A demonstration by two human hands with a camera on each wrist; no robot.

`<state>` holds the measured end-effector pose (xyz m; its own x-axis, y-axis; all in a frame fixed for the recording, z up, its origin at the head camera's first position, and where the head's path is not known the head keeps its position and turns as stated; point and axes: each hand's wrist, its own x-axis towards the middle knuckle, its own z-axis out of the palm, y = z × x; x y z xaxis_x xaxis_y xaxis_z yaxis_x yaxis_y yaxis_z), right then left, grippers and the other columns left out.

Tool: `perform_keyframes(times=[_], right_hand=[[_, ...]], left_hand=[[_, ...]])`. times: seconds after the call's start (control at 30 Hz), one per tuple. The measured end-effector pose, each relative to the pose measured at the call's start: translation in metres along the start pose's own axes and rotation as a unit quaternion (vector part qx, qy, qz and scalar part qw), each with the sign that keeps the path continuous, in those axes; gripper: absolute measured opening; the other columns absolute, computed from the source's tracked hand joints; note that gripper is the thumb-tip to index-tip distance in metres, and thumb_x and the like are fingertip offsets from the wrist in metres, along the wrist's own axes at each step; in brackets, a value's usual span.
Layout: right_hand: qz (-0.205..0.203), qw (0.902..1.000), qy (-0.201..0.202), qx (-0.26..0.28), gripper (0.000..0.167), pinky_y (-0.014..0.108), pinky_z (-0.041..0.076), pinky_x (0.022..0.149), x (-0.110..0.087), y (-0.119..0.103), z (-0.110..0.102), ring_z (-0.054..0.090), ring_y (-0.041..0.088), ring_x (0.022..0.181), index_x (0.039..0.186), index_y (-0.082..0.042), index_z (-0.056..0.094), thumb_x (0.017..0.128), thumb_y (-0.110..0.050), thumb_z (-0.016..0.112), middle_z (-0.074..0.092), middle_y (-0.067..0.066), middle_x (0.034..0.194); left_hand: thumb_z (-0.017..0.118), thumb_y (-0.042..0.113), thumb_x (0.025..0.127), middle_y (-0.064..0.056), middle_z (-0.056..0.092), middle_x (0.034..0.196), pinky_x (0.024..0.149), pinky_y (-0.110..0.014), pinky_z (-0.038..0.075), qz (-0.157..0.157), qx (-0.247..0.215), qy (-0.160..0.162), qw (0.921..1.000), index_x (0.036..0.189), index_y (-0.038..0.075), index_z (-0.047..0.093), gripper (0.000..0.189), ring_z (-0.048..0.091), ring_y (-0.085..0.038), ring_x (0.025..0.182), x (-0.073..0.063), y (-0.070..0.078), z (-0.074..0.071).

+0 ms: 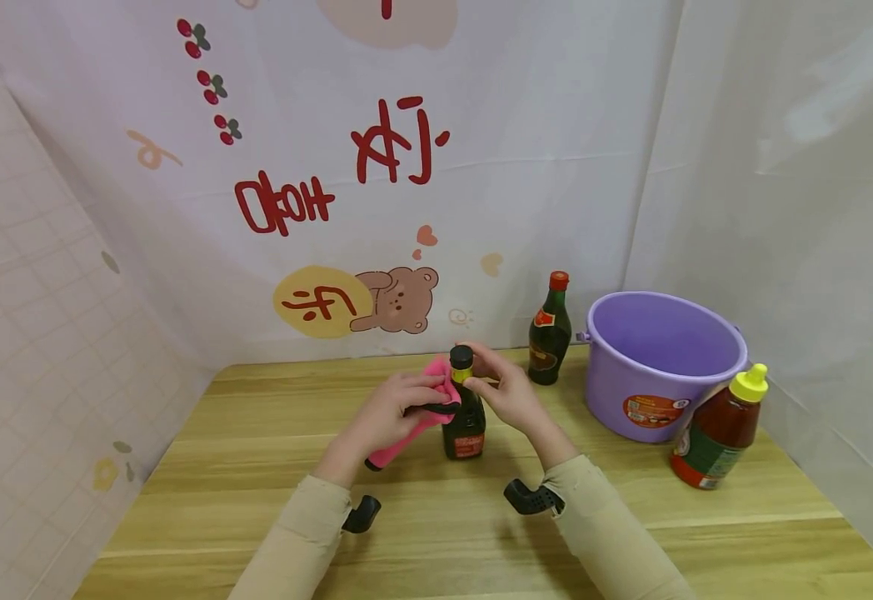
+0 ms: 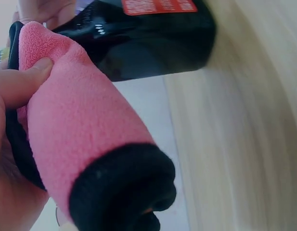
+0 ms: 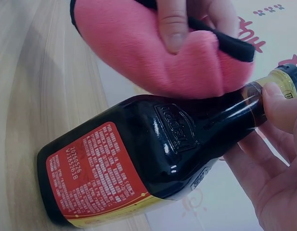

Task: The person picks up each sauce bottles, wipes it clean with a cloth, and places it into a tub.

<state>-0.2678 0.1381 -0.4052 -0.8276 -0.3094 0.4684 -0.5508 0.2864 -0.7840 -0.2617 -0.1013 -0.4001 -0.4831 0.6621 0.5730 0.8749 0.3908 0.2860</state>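
A dark sauce bottle [image 1: 468,425] with a black cap and a red label stands on the wooden table. My right hand [image 1: 507,392] grips it round the neck, thumb on the yellow band, as the right wrist view shows. In my left hand [image 1: 399,407] is a pink cloth [image 2: 90,110] with black edging, pinched between thumb and fingers. The cloth lies against the bottle's shoulder and neck in the right wrist view, and its loose end hangs down to the left. Part of the left hand's fingers is hidden behind the cloth.
At the back stands a green glass bottle [image 1: 551,337] with a red cap. Right of it is a purple bucket [image 1: 605,379], with a red sauce bottle [image 1: 720,433] with a yellow cap in front. A printed white curtain [image 1: 541,125] hangs behind the table [image 1: 271,450].
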Motion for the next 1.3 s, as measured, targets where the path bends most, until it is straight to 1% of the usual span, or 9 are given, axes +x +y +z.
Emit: perform_keyframes(times=[0.13, 0.23, 0.33, 0.5, 0.67, 0.77, 0.9, 1.1, 1.3], right_hand=[[0.009, 0.9999, 0.000, 0.005, 0.055, 0.051, 0.054, 0.086, 0.000, -0.001, 0.000, 0.066, 0.032, 0.104, 0.144, -0.012, 0.051, 0.093, -0.001, 0.066, 0.069, 0.015, 0.116], [0.013, 0.9999, 0.002, 0.005, 0.055, 0.051, 0.054, 0.087, -0.001, -0.002, 0.001, 0.066, 0.031, 0.104, 0.145, -0.014, 0.051, 0.093, -0.002, 0.066, 0.068, 0.014, 0.117], [0.005, 1.0000, 0.003, -0.003, 0.055, 0.051, 0.054, 0.087, -0.001, -0.003, 0.001, 0.066, 0.029, 0.104, 0.145, -0.015, 0.051, 0.093, -0.002, 0.067, 0.069, 0.014, 0.117], [-0.013, 0.9998, 0.007, -0.013, 0.055, 0.053, 0.053, 0.088, -0.001, -0.003, 0.002, 0.067, 0.030, 0.103, 0.144, -0.012, 0.052, 0.092, -0.004, 0.068, 0.069, 0.015, 0.116], [-0.010, 0.9999, 0.007, -0.007, 0.055, 0.055, 0.051, 0.090, -0.002, -0.002, 0.002, 0.066, 0.032, 0.104, 0.145, -0.009, 0.050, 0.093, -0.004, 0.067, 0.068, 0.017, 0.117], [-0.005, 0.9999, 0.007, -0.007, 0.055, 0.055, 0.051, 0.090, -0.002, -0.001, 0.002, 0.066, 0.032, 0.105, 0.145, -0.010, 0.050, 0.093, -0.005, 0.067, 0.068, 0.017, 0.117], [-0.004, 0.9999, 0.009, -0.012, 0.055, 0.055, 0.051, 0.090, -0.002, 0.000, 0.002, 0.066, 0.031, 0.105, 0.145, -0.013, 0.051, 0.093, -0.005, 0.067, 0.069, 0.015, 0.117], [-0.007, 0.9998, 0.011, -0.016, 0.055, 0.054, 0.052, 0.088, -0.002, 0.002, 0.001, 0.067, 0.030, 0.104, 0.145, -0.013, 0.051, 0.093, -0.004, 0.067, 0.069, 0.014, 0.117], [0.005, 0.9997, 0.010, -0.019, 0.055, 0.053, 0.052, 0.088, -0.003, 0.002, 0.002, 0.066, 0.029, 0.105, 0.146, -0.015, 0.050, 0.094, -0.004, 0.066, 0.069, 0.013, 0.117]], left_hand=[[0.079, 0.009, 0.084, -0.008, 0.066, 0.127, 0.095, -0.045, 0.048, -0.010, -0.005, -0.015, 0.9998, 0.107, 0.013, 0.077, 0.024, 0.060, -0.027, 0.116, -0.005, -0.002, 0.002], [0.079, 0.010, 0.084, -0.008, 0.065, 0.129, 0.098, -0.045, 0.047, -0.015, -0.004, -0.027, 0.9995, 0.108, 0.015, 0.077, 0.024, 0.059, -0.027, 0.118, -0.008, -0.004, 0.004], [0.078, 0.008, 0.085, -0.007, 0.064, 0.131, 0.101, -0.046, 0.045, -0.019, -0.007, -0.037, 0.9991, 0.109, 0.015, 0.077, 0.025, 0.058, -0.026, 0.122, -0.011, -0.006, 0.005], [0.078, 0.007, 0.085, -0.008, 0.063, 0.132, 0.101, -0.046, 0.044, -0.016, -0.008, -0.046, 0.9988, 0.110, 0.015, 0.076, 0.027, 0.057, -0.025, 0.123, -0.016, -0.009, 0.006], [0.077, 0.004, 0.084, -0.009, 0.064, 0.131, 0.101, -0.049, 0.044, -0.007, -0.002, -0.048, 0.9988, 0.109, 0.015, 0.076, 0.027, 0.058, -0.027, 0.121, -0.022, -0.011, 0.007], [0.077, 0.003, 0.084, -0.009, 0.064, 0.130, 0.100, -0.049, 0.045, -0.009, -0.002, -0.052, 0.9986, 0.108, 0.015, 0.076, 0.027, 0.059, -0.028, 0.120, -0.025, -0.011, 0.008], [0.078, 0.004, 0.084, -0.008, 0.064, 0.130, 0.099, -0.048, 0.046, -0.021, -0.003, -0.061, 0.9979, 0.108, 0.016, 0.077, 0.027, 0.059, -0.028, 0.118, -0.030, -0.012, 0.010], [0.079, 0.008, 0.084, -0.007, 0.066, 0.128, 0.093, -0.045, 0.050, -0.038, 0.011, -0.075, 0.9964, 0.106, 0.017, 0.078, 0.025, 0.060, -0.027, 0.113, -0.036, -0.014, 0.016], [0.078, 0.011, 0.085, -0.004, 0.067, 0.126, 0.092, -0.043, 0.050, -0.052, 0.006, -0.098, 0.9938, 0.105, 0.019, 0.078, 0.021, 0.058, -0.025, 0.112, -0.038, -0.014, 0.020]])
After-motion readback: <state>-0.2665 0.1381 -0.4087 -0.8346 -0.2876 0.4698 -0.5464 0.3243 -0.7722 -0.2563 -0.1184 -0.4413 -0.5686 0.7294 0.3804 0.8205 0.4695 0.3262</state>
